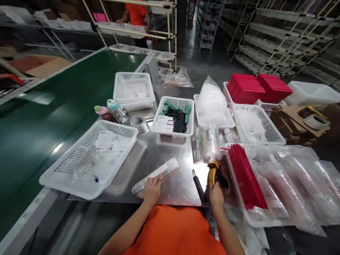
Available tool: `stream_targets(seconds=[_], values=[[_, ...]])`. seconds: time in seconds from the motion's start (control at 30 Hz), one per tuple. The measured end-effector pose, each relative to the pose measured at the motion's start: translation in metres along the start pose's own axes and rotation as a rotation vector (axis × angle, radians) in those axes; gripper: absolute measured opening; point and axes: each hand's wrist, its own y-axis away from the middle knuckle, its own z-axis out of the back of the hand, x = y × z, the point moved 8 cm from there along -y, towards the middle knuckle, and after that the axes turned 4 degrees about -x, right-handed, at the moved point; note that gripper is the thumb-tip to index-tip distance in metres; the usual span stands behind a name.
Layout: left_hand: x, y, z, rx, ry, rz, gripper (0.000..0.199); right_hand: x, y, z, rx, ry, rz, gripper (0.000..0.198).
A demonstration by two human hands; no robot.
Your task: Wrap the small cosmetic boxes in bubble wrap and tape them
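My left hand (152, 190) is closed over the near part of a long bubble-wrapped packet (168, 169), which lies slanted on the metal table (176, 191). In my right hand (216, 194) is a yellow and black handheld barcode scanner (213, 174), its head pointing away from me. Just left of the scanner lies a dark utility knife (198, 186) with its tip toward the far side. Beyond the scanner, bubble-wrapped rolls (213, 143) stand near a tray.
A white basket (50, 177) with small clear bags sits left, beside a green conveyor belt (23, 138). A basket (172, 134) of green and black items is ahead. Red pouches (245, 177) and bubble bags (297, 184) fill the right side. Tape (140, 124) and bottles (117, 109) stand behind.
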Motion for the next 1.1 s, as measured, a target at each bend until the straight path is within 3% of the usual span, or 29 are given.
stream_targets(seconds=[0.17,0.27,0.33,0.43,0.53,0.6,0.77,0.87,0.97,1.1], values=[[0.003,0.005,-0.009,-0.022,0.103,0.039,0.041,-0.028,0.048,0.020,0.056,-0.034,0.008,0.043],[0.003,0.008,-0.011,-0.034,0.141,0.054,0.042,-0.014,0.086,0.047,0.059,-0.344,-0.011,0.046],[0.001,0.011,-0.012,-0.042,0.162,0.053,0.043,0.022,0.101,0.059,0.095,-0.627,-0.016,0.051],[0.003,0.014,-0.014,-0.032,0.201,0.071,0.046,0.108,0.106,0.060,0.188,-0.873,0.065,0.055],[0.012,0.015,-0.018,-0.006,0.220,0.150,0.040,0.182,0.101,0.046,0.235,-0.884,0.176,0.054],[0.017,0.014,-0.018,0.004,0.221,0.197,0.038,0.206,0.099,0.032,0.250,-0.828,0.215,0.052],[0.020,0.006,-0.002,0.054,0.227,0.283,0.039,0.205,0.104,0.013,0.272,-0.743,0.207,0.048],[0.025,-0.009,0.014,0.114,0.199,0.328,0.051,0.200,0.106,0.011,0.282,-0.726,0.196,0.047],[0.031,-0.025,0.019,0.234,0.208,0.295,0.063,0.199,0.107,0.009,0.267,-0.735,0.188,0.047],[0.038,-0.031,0.014,0.375,0.248,0.238,0.062,0.197,0.109,0.004,0.266,-0.748,0.185,0.045]])
